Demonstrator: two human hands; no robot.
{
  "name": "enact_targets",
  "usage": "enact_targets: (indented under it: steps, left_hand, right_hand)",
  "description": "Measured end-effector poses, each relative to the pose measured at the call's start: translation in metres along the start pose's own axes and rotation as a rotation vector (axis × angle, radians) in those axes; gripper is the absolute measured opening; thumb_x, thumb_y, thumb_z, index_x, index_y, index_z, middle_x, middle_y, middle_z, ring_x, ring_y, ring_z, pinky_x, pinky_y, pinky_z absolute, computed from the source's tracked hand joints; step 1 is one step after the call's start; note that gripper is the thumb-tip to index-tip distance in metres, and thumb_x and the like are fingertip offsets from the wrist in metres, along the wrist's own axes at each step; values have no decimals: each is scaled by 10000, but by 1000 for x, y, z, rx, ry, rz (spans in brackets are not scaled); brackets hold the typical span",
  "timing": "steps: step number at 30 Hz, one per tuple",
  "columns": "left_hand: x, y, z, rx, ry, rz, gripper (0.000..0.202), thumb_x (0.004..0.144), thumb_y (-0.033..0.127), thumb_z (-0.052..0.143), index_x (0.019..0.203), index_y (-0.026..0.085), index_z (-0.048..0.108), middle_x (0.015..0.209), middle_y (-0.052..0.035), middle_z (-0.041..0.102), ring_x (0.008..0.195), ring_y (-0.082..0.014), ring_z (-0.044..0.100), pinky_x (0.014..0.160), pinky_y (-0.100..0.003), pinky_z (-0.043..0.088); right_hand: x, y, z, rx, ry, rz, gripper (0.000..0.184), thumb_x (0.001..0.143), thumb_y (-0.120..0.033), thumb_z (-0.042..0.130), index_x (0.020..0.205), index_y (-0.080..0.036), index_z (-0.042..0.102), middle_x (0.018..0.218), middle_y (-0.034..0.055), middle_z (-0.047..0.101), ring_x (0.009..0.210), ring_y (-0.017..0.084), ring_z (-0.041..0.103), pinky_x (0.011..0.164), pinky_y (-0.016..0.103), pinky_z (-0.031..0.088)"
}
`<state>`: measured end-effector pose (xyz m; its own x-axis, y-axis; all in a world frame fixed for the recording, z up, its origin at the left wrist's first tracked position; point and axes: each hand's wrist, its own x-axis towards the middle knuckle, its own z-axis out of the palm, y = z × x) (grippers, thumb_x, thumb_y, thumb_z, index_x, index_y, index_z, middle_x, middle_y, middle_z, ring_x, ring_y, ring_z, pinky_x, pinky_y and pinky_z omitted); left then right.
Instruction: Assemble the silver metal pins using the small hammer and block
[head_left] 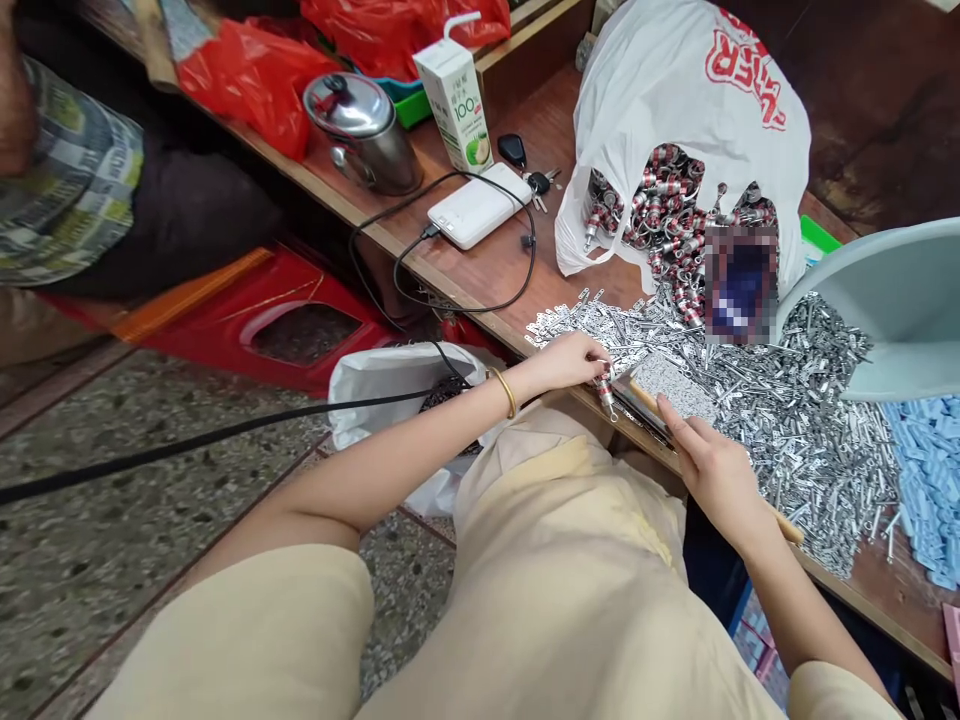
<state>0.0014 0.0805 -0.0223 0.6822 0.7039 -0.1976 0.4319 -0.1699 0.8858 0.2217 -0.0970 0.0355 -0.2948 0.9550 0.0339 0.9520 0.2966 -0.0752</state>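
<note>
My left hand (574, 360), with a gold bangle on the wrist, pinches a small red-and-silver metal piece with a ring (607, 392) at the table's front edge. Just right of it my right hand (716, 470) is closed around a thin wooden stick (786, 524), its index finger stretched along it. Beside the fingers lies a speckled grey block or pad (675, 385). A wide heap of small silver metal strips (810, 440) spreads beyond both hands. More red-and-silver pieces (667, 215) spill from a white plastic bag (637, 90) behind the heap.
A grey-blue basin (915, 310) tilts at the right, near light blue pieces (930, 480). At the back left stand a drink carton (457, 105), a metal pot (367, 140), a white power bank (480, 208) and keys (538, 185). A black cable (225, 445) crosses to the left. Another person sits there.
</note>
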Motion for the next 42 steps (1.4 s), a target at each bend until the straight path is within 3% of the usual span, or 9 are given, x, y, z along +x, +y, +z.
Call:
enact_targets:
  steps: [7,14,20,24,27,30,35,38,42]
  left_hand:
    - [2,3,4,10,-17,-12,251,727,201,550,743,143,794,551,11,639,534,-118,492,579,-239,362]
    - [0,-1,5,-113,11,-58,301,728,163,576,929,150,801,629,7,685,568,-122,590,605,-225,468]
    - [-12,-2,27,-420,354,40,249,833,257,618,1021,153,744,901,-47,704,705,-129,661,650,-240,565]
    - [-14,-3,47,-321,575,147,174,862,231,612,923,171,764,993,-63,669,857,-146,653,685,-238,558]
    - [-16,0,55,-172,652,202,208,880,146,562,832,205,756,982,-42,644,904,-155,631,694,-249,543]
    - [-19,2,56,-66,635,243,256,905,99,521,837,218,737,989,-35,649,922,-163,635,755,-288,554]
    - [-27,-2,56,-30,599,326,268,958,111,480,1019,186,730,1063,-75,666,1012,-192,655,886,-353,571]
    - [-33,-9,59,-10,542,412,252,961,164,569,1165,185,715,1175,-111,662,1127,-216,646,979,-392,563]
    - [-37,-17,63,18,518,525,264,986,175,576,1197,212,732,1149,-103,701,1066,-180,680,927,-341,585]
  right_hand:
    - [2,0,-2,28,12,35,591,993,-136,365,1571,-242,430,829,41,621,588,144,523,531,246,389]
    - [-1,3,9,34,37,56,574,1001,-144,398,1558,-264,469,843,46,642,630,153,549,553,245,400]
    - [-15,19,45,-116,277,211,561,965,-90,468,1453,-339,588,1126,81,688,942,210,590,781,299,491]
    - [-20,36,60,-96,356,285,511,937,-87,493,1359,-330,647,1263,106,649,1138,277,533,924,441,489]
    - [-22,66,52,31,361,433,298,1005,-227,483,1196,-252,710,1171,126,686,1079,277,569,920,450,458]
    - [-19,103,45,112,317,570,359,1035,-383,451,1017,-166,736,958,150,724,893,255,586,817,399,434]
    - [-10,134,51,201,286,578,364,983,-425,514,888,-161,745,841,114,740,797,235,586,746,362,420]
    - [-8,126,45,208,323,580,326,964,-413,535,863,-168,724,879,130,735,819,244,598,765,380,434]
    - [2,84,26,339,411,547,255,990,-393,549,954,-190,699,942,141,741,842,247,643,797,396,483]
